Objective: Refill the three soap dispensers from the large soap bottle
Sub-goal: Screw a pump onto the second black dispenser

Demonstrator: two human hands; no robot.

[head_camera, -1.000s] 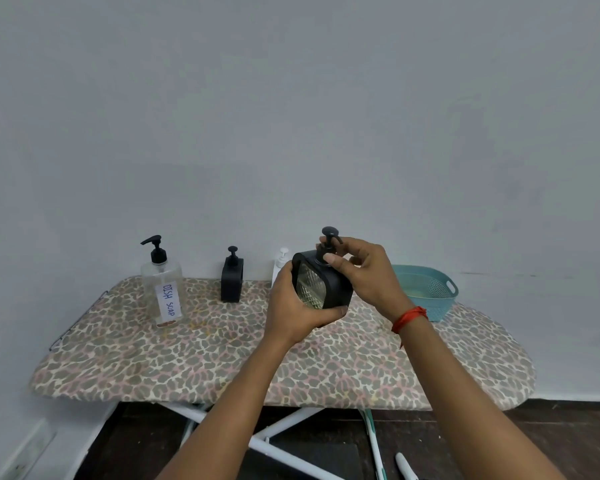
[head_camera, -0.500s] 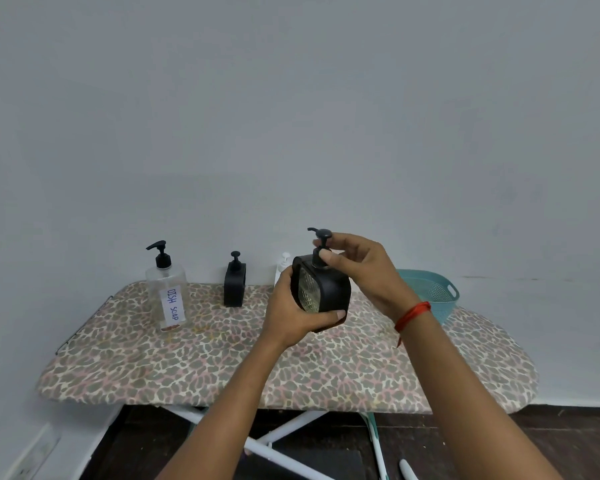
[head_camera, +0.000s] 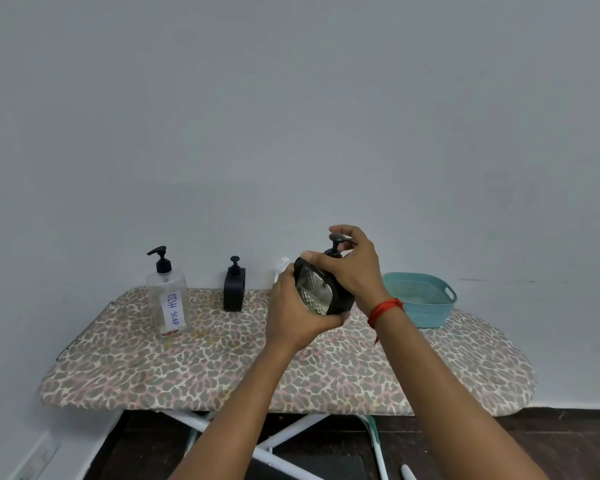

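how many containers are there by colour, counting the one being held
black: 2, the standing dispenser and the held dispenser
clear: 1, the dish soap bottle
white: 1, a white dispenser, mostly hidden
teal: 1, the basket
total: 5

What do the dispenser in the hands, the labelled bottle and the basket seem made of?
The dispenser: matte black shell, likely plastic, around a clear diamond-patterned body, glass or acrylic, unclear which. The labelled bottle: glossy and see-through, probably clear plastic, with a paper-like handwritten label. The basket: teal moulded plastic, judging by its perforated sides and cut-out handle.
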